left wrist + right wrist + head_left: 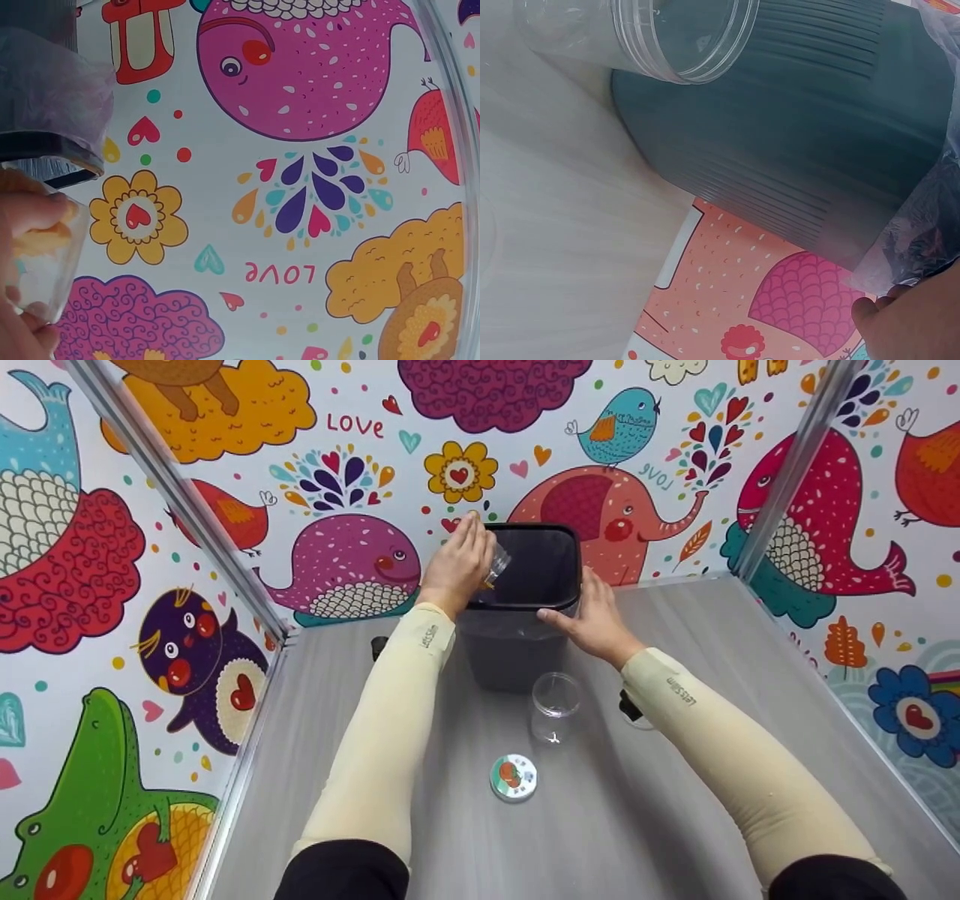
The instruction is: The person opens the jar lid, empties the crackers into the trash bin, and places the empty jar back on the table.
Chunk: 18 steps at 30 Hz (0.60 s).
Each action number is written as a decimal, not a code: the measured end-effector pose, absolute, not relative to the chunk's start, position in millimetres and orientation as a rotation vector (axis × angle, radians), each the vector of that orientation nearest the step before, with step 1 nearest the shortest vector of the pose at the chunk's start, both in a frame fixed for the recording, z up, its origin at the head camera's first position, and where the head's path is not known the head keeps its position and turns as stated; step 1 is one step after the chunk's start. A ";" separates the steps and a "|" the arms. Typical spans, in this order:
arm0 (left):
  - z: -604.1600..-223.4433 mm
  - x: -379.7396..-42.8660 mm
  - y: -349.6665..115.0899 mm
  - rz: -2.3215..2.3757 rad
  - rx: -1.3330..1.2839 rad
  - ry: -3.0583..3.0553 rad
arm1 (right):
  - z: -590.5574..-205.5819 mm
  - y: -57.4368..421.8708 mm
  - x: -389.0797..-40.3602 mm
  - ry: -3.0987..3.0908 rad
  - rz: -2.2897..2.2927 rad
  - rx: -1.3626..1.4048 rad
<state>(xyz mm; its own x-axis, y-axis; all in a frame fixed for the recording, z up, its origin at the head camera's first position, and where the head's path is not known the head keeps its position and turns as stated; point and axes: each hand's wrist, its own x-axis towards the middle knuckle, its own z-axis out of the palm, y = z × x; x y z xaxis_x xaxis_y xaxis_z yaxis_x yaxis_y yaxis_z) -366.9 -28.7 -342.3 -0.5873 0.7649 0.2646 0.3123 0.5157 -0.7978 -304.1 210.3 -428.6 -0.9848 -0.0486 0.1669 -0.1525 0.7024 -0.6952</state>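
Observation:
My left hand (pixel 463 561) grips a clear plastic jar (pixel 499 562), tilted over the left side of a dark trash bin (pixel 514 656). Yellow-orange stuff shows inside the jar (pixel 64 262) in the left wrist view, close to the bin's rim (pixel 52 150). My right hand (pixel 600 619) holds the bin at its front right corner, thumb at the front below the rim and fingers along the side. A thin clear bag (pixel 922 217) lines the bin and folds over its edge, near the right fingertips. The bottom of the bin's inside is hidden.
Before the bin stands an uncapped clear jar (pixel 555 709). Nearer to me lies a round lid (pixel 514 778) with a tomato picture. Small black objects sit by the left forearm (pixel 379 647) and under the right one (pixel 630 705). Patterned walls (pixel 360 472) close in the grey table.

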 end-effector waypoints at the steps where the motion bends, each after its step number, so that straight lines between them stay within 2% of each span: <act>1: -342.4 -367.3 -28.1 0.971 -0.876 -2.132 | -428.7 210.4 -304.3 -2.770 1.148 0.167; 18: -347.3 -371.4 -22.9 0.995 -0.873 -1.952 | -431.0 210.4 -305.1 -2.736 1.163 0.184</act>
